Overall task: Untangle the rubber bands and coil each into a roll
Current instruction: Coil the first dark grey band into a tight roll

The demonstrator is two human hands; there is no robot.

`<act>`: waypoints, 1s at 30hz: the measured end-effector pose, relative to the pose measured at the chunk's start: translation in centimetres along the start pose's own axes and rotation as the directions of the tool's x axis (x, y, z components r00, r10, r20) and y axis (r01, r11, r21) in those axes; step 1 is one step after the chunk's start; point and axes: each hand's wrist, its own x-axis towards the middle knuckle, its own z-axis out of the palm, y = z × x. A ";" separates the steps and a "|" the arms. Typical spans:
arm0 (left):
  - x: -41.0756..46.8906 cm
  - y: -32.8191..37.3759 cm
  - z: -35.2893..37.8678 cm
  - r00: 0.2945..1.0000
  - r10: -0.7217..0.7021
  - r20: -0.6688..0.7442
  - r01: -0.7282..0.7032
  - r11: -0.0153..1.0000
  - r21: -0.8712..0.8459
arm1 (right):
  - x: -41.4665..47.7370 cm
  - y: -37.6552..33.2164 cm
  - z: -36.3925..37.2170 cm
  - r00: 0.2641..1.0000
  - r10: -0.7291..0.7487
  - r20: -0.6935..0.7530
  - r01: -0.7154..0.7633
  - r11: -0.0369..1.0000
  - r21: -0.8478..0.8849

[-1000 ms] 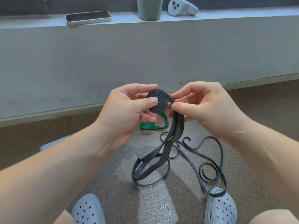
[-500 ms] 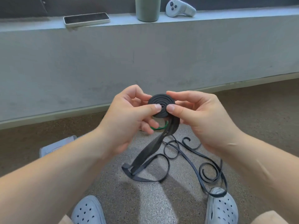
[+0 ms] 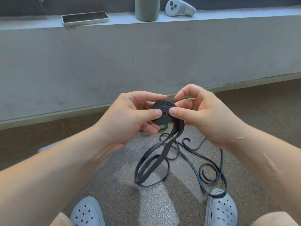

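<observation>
Head view: left hand (image 3: 128, 118) and right hand (image 3: 200, 115) both pinch a flat black rubber-band coil (image 3: 163, 113) above the speckled floor (image 3: 114, 173), its loose black tail (image 3: 156, 162) dangling to the floor.

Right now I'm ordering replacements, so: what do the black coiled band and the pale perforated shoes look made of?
The black coiled band looks like matte rubber: flat strip, no shine, springy curls in its loose tail. The pale perforated shoes look like moulded foam or soft plastic: matte, round holes.
</observation>
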 end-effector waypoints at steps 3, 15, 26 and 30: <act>0.2 -0.1 0.1 0.997 0.000 -0.075 -0.007 0.996 -0.090 | 0.1 0.4 -0.2 0.999 0.024 0.034 -0.023 0.999 -0.035; 0.9 0.5 0.1 0.962 -0.015 -0.272 -0.064 0.957 -0.282 | 1.1 -0.6 0.0 0.987 -0.138 -0.077 0.131 0.987 -0.091; 0.2 0.3 0.0 0.957 -0.048 -0.286 -0.055 0.939 -0.341 | 0.5 0.3 1.9 0.997 -0.024 -0.080 0.037 0.986 0.165; -0.1 0.1 0.7 0.962 -0.068 -0.266 -0.053 0.903 -0.425 | 0.0 0.6 2.8 0.985 -0.019 -0.172 0.064 0.965 0.254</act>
